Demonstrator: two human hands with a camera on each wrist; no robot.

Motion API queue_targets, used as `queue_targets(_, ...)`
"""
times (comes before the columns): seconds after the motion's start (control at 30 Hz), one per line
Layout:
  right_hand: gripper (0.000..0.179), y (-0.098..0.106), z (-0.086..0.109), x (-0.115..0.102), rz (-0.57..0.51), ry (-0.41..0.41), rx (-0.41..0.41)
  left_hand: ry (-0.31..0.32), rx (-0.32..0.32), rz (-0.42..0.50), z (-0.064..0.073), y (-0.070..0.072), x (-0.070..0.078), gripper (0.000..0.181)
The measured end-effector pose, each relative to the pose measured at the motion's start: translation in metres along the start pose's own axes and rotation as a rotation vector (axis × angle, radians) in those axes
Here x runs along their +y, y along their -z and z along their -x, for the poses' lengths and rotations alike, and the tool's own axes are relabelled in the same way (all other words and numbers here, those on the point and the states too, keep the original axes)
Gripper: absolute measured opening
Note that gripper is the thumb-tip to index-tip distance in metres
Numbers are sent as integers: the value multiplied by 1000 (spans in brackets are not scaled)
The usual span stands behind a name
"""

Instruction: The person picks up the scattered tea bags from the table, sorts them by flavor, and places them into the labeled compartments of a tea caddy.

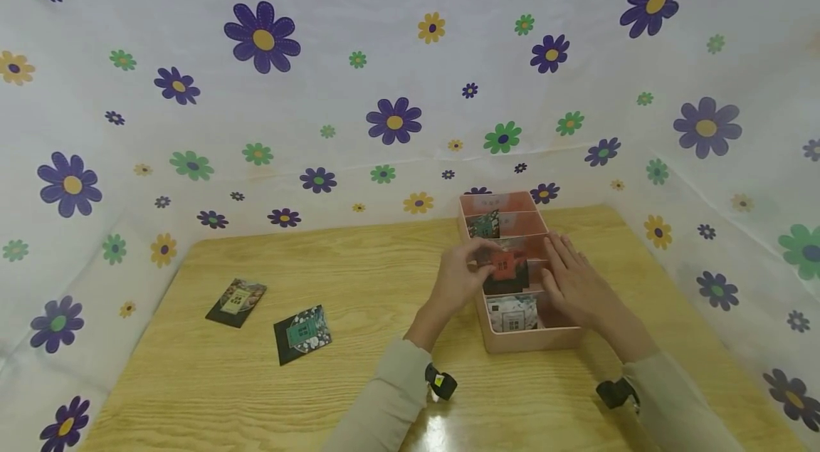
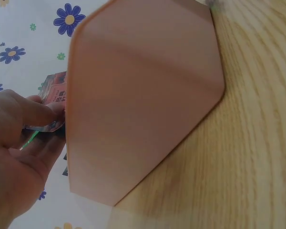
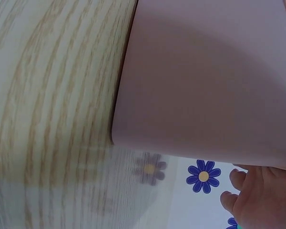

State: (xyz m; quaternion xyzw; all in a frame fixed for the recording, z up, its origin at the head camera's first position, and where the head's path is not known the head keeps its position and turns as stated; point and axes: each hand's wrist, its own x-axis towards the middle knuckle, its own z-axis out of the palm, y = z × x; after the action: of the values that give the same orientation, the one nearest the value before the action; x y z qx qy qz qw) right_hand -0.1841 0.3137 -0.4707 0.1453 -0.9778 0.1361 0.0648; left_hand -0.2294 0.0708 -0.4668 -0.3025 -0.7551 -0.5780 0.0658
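A pink divided box (image 1: 532, 342) stands at the right of the wooden table, with several compartments in a row. My left hand (image 1: 456, 280) pinches a dark packet with a red label (image 1: 504, 265) between thumb and fingers over a middle compartment; in the left wrist view the packet (image 2: 56, 95) shows beside the box wall (image 2: 143, 105). My right hand (image 1: 579, 281) lies with its fingers extended along the box's right rim. The front compartment holds a pale packet (image 1: 512, 314), and a green floral packet (image 1: 483, 225) stands in one farther back.
On the table's left lie two flat packets, one with a yellow label (image 1: 237, 302) and one with a teal label (image 1: 303, 334). A white flower-printed cloth (image 1: 333, 82) hangs behind the table and along both sides.
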Motion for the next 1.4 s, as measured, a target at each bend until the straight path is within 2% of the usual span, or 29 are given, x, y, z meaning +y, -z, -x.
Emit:
queue_targets(0.2, 64, 0, 0, 0, -18, 4, 12, -34, -54, -50, 3, -1, -1, 37)
queue_targets(0.4, 63, -1, 1, 0, -22, 10, 20, -37, -85, -108, 6, 1, 1, 39)
queue_targets(0.63, 64, 1, -1, -3, -19, 3, 3, -101, -95, -172, 7, 5, -2, 35)
queue_targets(1.0, 64, 2, -3, -4, -18, 5, -9, -90, -128, -141, 13, 18, 2, 30)
queue_targets(1.27, 64, 0, -4, -2, -9, 9, -4, -95, -165, -198, 27, 34, 10, 25)
queue_targets(1.4, 64, 2, -2, -4, 0, 8, -6, -65, -145, -214, 36, 42, 14, 26)
